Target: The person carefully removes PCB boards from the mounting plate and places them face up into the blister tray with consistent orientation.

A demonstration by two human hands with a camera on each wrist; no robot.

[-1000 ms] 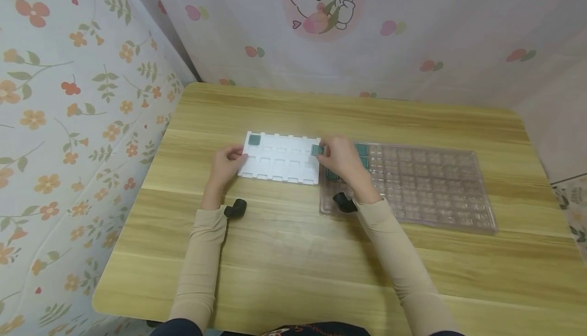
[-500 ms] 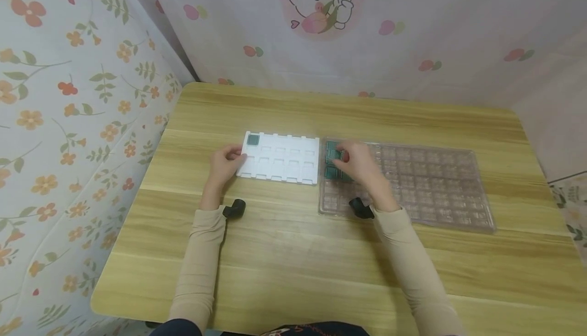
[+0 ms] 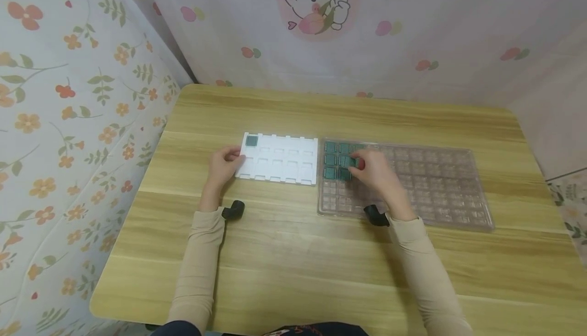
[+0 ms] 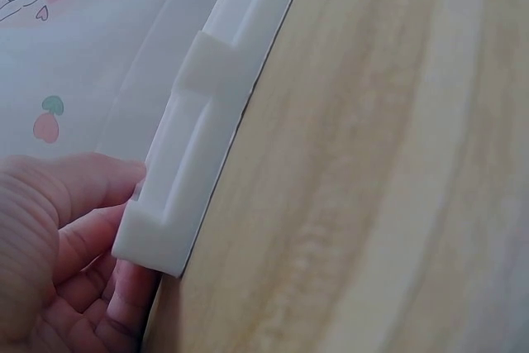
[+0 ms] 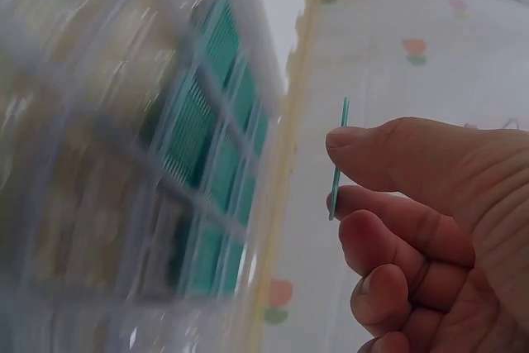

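Note:
My left hand (image 3: 223, 165) pinches the left edge of a white plastic tray (image 3: 277, 176) with shallow pockets; its thumb lies on the rim in the left wrist view. One small green circuit board (image 3: 251, 140) sits in that tray's far left pocket. Between thumb and forefinger, my right hand (image 3: 378, 170) pinches another thin green circuit board (image 5: 340, 159), held clear of the tray below and edge-on in the right wrist view. Under this hand lies a clear plastic tray (image 3: 440, 173), with several green boards (image 3: 329, 159) in its left pockets. The hand hides part of them.
Both trays lie side by side on a wooden table (image 3: 284, 254). A printed curtain (image 3: 412, 30) hangs behind it, and a floral one (image 3: 82, 122) at the left. Black wrist cameras (image 3: 234, 210) project beside the hands.
My right hand has moved right from the white tray's right end to above the clear tray, carrying the pinched circuit board. My left hand keeps its place on the white tray's edge.

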